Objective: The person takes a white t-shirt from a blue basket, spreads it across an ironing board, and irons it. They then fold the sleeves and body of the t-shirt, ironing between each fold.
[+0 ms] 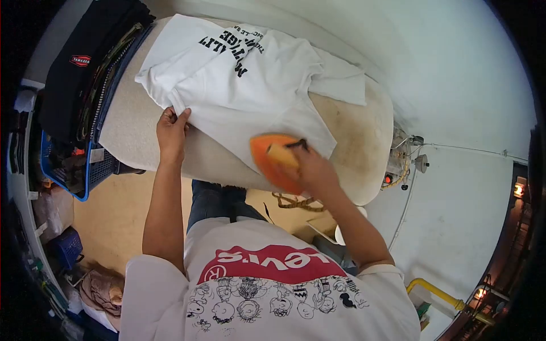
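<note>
A white T-shirt with black lettering [256, 85] lies spread over a beige ironing board [364, 136]. My left hand [172, 128] pinches the shirt's edge near the board's front left. An orange iron [273, 159] rests on the lower part of the shirt, close to the board's front edge. Wrapped round its handle is my right hand [311, 167], slightly blurred.
Dark folded garments [74, 74] are stacked at the board's left end, above a blue basket [102, 170]. A braided cord [298, 203] hangs below the front edge. Metal fittings [401, 162] stand by the wall on the right, near a yellow pipe [435, 288].
</note>
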Tool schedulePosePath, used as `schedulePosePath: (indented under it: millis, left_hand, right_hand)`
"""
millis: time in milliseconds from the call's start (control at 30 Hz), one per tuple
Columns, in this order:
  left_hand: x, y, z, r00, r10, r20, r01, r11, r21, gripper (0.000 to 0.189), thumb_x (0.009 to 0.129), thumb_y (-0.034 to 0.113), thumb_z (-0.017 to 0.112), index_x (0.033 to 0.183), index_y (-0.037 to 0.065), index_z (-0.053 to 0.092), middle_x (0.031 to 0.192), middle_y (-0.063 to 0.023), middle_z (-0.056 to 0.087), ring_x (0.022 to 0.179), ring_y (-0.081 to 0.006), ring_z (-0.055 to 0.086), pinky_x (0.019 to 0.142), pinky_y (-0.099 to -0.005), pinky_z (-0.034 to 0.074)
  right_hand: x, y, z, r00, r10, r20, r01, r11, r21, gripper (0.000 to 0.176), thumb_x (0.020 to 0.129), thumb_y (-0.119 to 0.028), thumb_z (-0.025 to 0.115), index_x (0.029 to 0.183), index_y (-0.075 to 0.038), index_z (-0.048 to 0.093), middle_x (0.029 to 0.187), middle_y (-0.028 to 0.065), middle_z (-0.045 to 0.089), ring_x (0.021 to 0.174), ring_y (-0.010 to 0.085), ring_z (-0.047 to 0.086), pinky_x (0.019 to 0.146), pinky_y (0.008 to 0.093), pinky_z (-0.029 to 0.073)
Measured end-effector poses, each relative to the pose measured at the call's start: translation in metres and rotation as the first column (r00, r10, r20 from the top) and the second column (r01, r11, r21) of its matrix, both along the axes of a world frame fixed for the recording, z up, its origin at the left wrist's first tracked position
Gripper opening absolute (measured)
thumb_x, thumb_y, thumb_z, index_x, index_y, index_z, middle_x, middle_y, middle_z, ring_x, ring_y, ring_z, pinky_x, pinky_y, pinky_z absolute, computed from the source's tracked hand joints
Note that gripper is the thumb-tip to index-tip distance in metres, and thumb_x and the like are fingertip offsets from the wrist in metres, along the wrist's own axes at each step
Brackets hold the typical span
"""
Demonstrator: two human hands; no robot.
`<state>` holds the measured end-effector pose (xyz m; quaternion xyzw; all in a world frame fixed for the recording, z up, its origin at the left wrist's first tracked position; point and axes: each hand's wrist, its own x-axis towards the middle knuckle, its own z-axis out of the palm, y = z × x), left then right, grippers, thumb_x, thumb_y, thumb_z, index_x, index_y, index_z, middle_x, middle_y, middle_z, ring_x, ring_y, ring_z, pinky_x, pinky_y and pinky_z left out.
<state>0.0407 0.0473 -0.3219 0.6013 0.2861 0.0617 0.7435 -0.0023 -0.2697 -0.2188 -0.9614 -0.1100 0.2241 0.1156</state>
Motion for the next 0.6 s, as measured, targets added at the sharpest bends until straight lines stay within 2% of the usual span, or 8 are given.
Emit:
schedulePosePath:
  millis: [33,100,233,300,367,433,533,600]
  left_hand:
    - [0.001,0.001,-0.002,1.0,-0.012,-0.004,0.013,0.999,0.044,0.011,0.087,0.014,0.069,0.09,0.009,0.06,0.07,0.006,0.054,0.055,-0.003,0.043,0.047,-0.0187,0.031]
    - [0.002,0.002,-0.007,1.0,-0.024,-0.01,0.025,0.996,0.085,0.011,0.088,0.014,0.069,0.09,0.009,0.06,0.07,0.0059,0.054,0.055,-0.0029,0.042,0.047,-0.0189,0.031]
    - [0.001,0.004,-0.007,0.998,-0.053,-0.029,0.055,0.994,0.099,0.011,0.088,0.014,0.069,0.091,0.008,0.06,0.07,0.0059,0.053,0.054,-0.0027,0.042,0.047,-0.0187,0.031]
    - [0.002,0.003,-0.006,0.998,-0.06,-0.034,0.063,0.991,0.115,0.011,0.088,0.015,0.069,0.091,0.008,0.06,0.069,0.0058,0.053,0.054,-0.0027,0.041,0.048,-0.0188,0.031]
    - [0.001,0.002,-0.009,0.999,-0.052,-0.008,0.053,0.993,0.101,0.012,0.088,0.015,0.069,0.092,0.008,0.06,0.069,0.0054,0.052,0.054,-0.0029,0.042,0.047,-0.0187,0.03]
    - [0.0,0.002,-0.008,0.998,-0.057,-0.025,0.06,0.992,0.115,0.012,0.088,0.015,0.068,0.092,0.008,0.06,0.069,0.0051,0.052,0.055,-0.0033,0.042,0.048,-0.0192,0.031]
    - [-0.002,0.002,0.003,0.996,-0.068,-0.058,0.076,0.988,0.137,0.015,0.089,0.015,0.068,0.096,0.005,0.06,0.07,0.0033,0.053,0.059,-0.0048,0.045,0.051,-0.0209,0.035]
    - [-0.01,-0.006,0.01,0.994,-0.075,-0.084,0.086,0.986,0.14,0.018,0.088,0.014,0.067,0.099,0.002,0.06,0.072,0.0017,0.054,0.061,-0.0058,0.048,0.053,-0.0221,0.038]
  right_hand:
    - [0.016,-0.006,-0.006,0.988,-0.037,0.151,0.039,0.999,-0.011,0.069,0.081,-0.063,0.061,0.12,-0.006,0.057,0.09,0.0193,0.068,0.082,0.0398,0.066,0.071,0.0486,0.052]
    - [0.06,-0.008,0.014,0.97,-0.236,0.061,0.238,0.971,-0.026,0.071,0.083,-0.063,0.06,0.12,-0.003,0.057,0.092,0.022,0.068,0.083,0.0403,0.066,0.073,0.0483,0.052]
    - [0.086,-0.036,0.005,0.952,-0.297,-0.077,0.305,0.944,0.126,0.073,0.084,-0.063,0.059,0.12,0.0,0.057,0.094,0.0243,0.068,0.088,0.0402,0.065,0.076,0.0483,0.051]
    - [0.055,-0.035,-0.005,0.979,-0.191,-0.063,0.198,0.972,0.129,0.073,0.084,-0.065,0.058,0.119,-0.001,0.058,0.092,0.0237,0.068,0.088,0.0397,0.066,0.076,0.0481,0.051]
    - [0.009,-0.016,-0.003,0.997,0.052,0.064,-0.052,0.999,0.012,0.066,0.084,-0.062,0.058,0.116,-0.005,0.06,0.088,0.0199,0.068,0.081,0.0396,0.067,0.074,0.0464,0.053]
    - [-0.022,0.011,0.017,0.979,0.094,-0.179,-0.082,0.994,0.073,0.062,0.084,-0.063,0.058,0.113,-0.008,0.06,0.087,0.0188,0.068,0.082,0.039,0.067,0.072,0.0466,0.054]
    - [-0.028,0.024,0.027,0.96,0.071,-0.272,-0.079,0.997,-0.018,0.06,0.084,-0.063,0.058,0.112,-0.01,0.06,0.087,0.0187,0.068,0.082,0.0388,0.067,0.07,0.0469,0.054]
    - [-0.018,0.004,0.012,0.984,0.038,-0.173,-0.043,0.999,-0.023,0.06,0.086,-0.062,0.056,0.114,-0.01,0.06,0.087,0.0193,0.067,0.081,0.0396,0.067,0.069,0.0469,0.054]
